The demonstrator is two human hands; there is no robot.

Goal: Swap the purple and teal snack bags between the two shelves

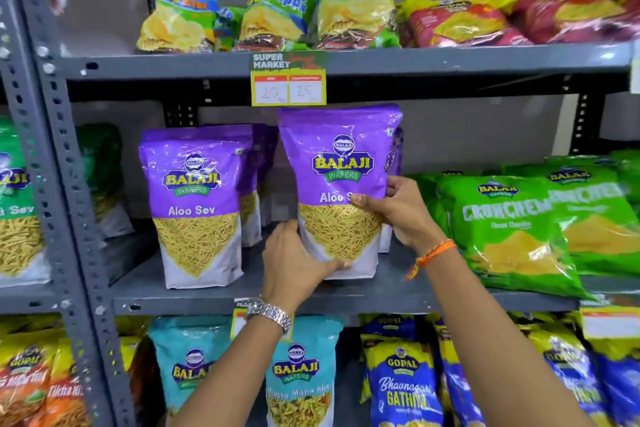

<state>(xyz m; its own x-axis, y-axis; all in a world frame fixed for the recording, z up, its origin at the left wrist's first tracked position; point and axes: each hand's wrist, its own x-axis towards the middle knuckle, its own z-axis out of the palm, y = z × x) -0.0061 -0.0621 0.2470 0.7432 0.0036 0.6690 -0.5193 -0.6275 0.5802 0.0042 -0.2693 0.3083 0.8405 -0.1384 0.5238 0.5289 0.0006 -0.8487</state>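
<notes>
A purple Aloo Sev bag (341, 163) stands upright at the front of the middle shelf (194, 302). Both hands hold it. My left hand (294, 260) grips its lower left corner, and my right hand (391, 211) clasps its right edge. A second purple bag (195, 204) stands to its left, with more purple bags (258, 156) lined up behind. On the shelf below stand two teal bags, one at the left (187, 360) and one in the middle (301, 381), partly hidden by my left forearm.
Green Crunchem bags (512, 225) lie to the right on the middle shelf. Blue and yellow Gopal bags (401, 381) fill the lower right. Green chip bags (353, 7) sit on the top shelf, above a price tag (289, 80). A grey upright post (59, 156) stands at the left.
</notes>
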